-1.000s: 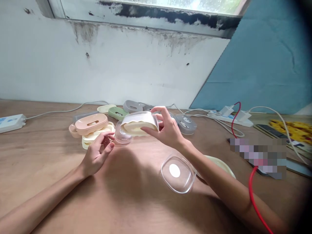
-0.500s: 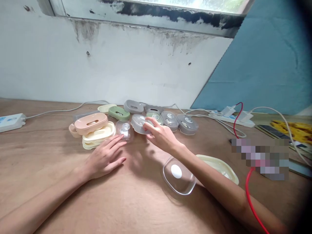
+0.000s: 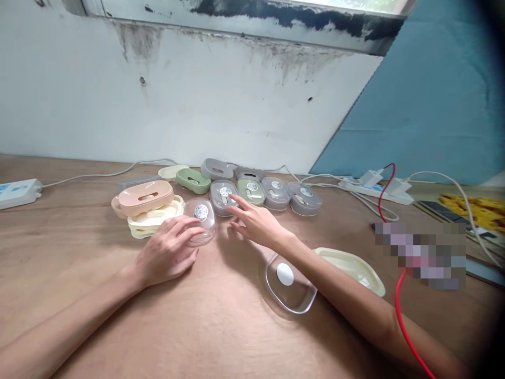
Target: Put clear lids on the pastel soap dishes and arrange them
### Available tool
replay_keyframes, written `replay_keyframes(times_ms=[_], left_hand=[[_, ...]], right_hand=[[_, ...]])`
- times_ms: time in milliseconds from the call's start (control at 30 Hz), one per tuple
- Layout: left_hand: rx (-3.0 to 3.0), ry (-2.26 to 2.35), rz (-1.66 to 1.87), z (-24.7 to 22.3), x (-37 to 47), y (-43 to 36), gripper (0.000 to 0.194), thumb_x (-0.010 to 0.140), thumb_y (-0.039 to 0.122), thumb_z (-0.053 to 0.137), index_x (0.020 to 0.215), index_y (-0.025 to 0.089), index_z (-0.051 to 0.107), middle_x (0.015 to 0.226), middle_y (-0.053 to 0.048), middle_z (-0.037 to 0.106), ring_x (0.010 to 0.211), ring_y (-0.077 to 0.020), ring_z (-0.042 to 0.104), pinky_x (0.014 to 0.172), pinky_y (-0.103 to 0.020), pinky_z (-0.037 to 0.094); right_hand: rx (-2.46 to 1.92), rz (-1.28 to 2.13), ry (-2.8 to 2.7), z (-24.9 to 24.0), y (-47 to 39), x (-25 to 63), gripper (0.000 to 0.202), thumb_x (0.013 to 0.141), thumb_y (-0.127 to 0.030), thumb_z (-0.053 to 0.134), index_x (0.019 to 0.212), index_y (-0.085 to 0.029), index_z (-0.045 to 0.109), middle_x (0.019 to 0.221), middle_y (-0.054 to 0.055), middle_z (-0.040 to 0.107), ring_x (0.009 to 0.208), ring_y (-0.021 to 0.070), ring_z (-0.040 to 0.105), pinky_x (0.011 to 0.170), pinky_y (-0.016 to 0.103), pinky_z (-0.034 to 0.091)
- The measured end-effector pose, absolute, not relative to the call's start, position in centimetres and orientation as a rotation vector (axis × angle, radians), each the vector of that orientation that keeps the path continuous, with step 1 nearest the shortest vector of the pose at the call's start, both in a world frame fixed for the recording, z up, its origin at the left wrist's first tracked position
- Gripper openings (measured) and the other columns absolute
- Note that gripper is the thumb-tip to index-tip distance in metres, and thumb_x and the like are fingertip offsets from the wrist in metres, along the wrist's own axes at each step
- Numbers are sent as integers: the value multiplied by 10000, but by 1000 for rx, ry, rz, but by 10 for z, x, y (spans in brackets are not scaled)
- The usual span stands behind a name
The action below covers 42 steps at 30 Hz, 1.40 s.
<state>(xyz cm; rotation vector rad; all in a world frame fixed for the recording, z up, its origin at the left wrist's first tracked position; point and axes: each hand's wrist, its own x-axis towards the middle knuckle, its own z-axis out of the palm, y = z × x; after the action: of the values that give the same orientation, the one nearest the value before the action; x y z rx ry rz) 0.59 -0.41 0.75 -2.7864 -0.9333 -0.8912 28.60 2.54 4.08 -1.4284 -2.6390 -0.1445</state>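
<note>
Right now, both hands are open: the left hand (image 3: 169,252) lays its fingers over a clear lid (image 3: 205,231) (round sticker on top), and the right hand (image 3: 260,226) has its fingertips at a grey case (image 3: 221,206). That case sits on the desk (image 3: 221,326), beside 1 green case (image 3: 256,199).

1. Clear rounded plastic lid (image 3: 209,223), lying flat on the wooden counter (image 3: 221,316). Totally see-through, with a round silvery label toward its far end; part of it's hidden.
2. Grey rounded plastic case (image 3: 218,201), clear cover on, sitting flat just beside the lid, round whitish label on top.
</note>
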Motion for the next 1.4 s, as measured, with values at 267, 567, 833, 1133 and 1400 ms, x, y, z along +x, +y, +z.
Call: replay_keyframes(times_ms=[267,567,833,1133,1400], left_hand=[[-2671,-886,-787,3,-1,10,394,1023,282,568,1402,177,541,1375,-105,668,1243,-270,643,1147,-523,417],[-2847,-588,-848,12,8,-10,467,986,297,597,1417,133,527,1423,-142,612,1367,-283,533,1169,-468,428],[-2240,-1401,-701,12,-23,18,387,881,342,572,1197,128,638,1141,-189,628,1088,-395,589,879,-539,515],[-2373,-1160,-1028,17,-25,14,249,984,218,551,1208,257,651,1271,-83,647,1191,-325,604,974,-532,522],[-2530,-677,-1126,24,-6,-17,365,967,168,622,1299,321,619,1165,-50,686,1033,-223,678,847,-374,588]], right_hand=[[-1245,221,-2583,62,15,287,416,983,-341,597,1380,-214,589,1363,153,600,1114,258,667,967,439,550],[-1251,545,-2725,70,-4,273,701,972,-482,579,1598,-275,343,1416,176,597,1161,314,653,979,493,520],[-1229,426,-2793,59,-9,267,917,803,-705,701,1585,-370,360,1664,194,271,1469,441,364,1116,619,381],[-1256,-68,-2651,52,1,267,459,1031,-272,510,1488,-239,480,1580,212,405,1246,311,597,1023,534,468],[-924,526,-2460,71,-20,255,952,806,-595,766,1574,-289,294,1546,114,497,1312,281,547,1082,471,447]])
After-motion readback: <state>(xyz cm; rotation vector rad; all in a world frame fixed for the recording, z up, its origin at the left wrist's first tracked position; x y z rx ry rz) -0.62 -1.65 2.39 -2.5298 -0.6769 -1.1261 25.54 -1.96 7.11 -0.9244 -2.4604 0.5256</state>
